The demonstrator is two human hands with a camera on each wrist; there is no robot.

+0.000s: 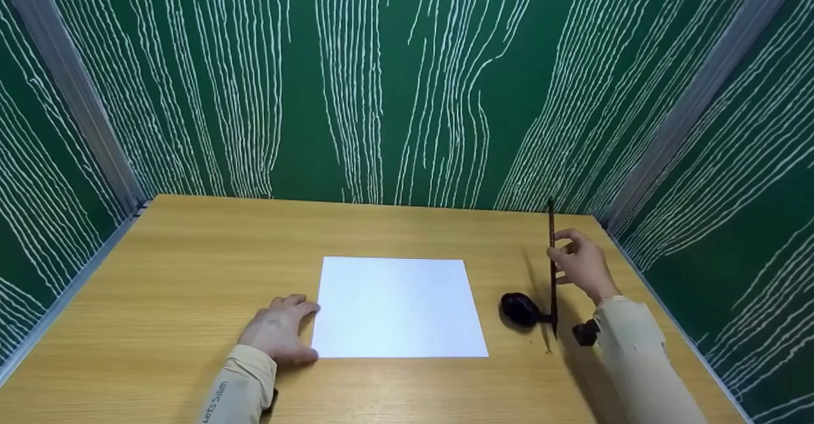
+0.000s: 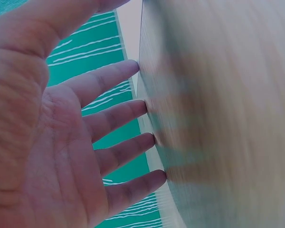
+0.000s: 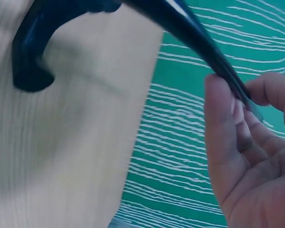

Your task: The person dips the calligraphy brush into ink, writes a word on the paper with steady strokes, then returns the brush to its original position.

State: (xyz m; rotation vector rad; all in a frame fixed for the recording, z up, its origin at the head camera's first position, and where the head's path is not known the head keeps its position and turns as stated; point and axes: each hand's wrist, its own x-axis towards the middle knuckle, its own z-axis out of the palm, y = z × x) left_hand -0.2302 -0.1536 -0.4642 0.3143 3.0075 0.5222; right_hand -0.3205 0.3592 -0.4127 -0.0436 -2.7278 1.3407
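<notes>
A blank white sheet [image 1: 400,306] lies on the wooden table. My left hand [image 1: 280,328] rests at its left edge, fingers spread; thumb and index finger reach the sheet's border. In the left wrist view the left hand's fingers [image 2: 118,154] are straight, fingertips against the tabletop. Farther right, my right hand [image 1: 585,262] pinches a glossy black object, its long thin bar [image 1: 552,220] between thumb and fingers. A rounded black part [image 1: 519,310] joins the bar's lower end by a short stem. The right wrist view shows a curved black piece [image 3: 31,57] with a blunt end. Its exact kind is unclear.
The wooden table [image 1: 210,252] meets a green wall [image 1: 299,93] with wavy white lines at the back. More such panels stand left and right, with grey posts [image 1: 687,106] at the corners. A thin shadow falls beside the black object.
</notes>
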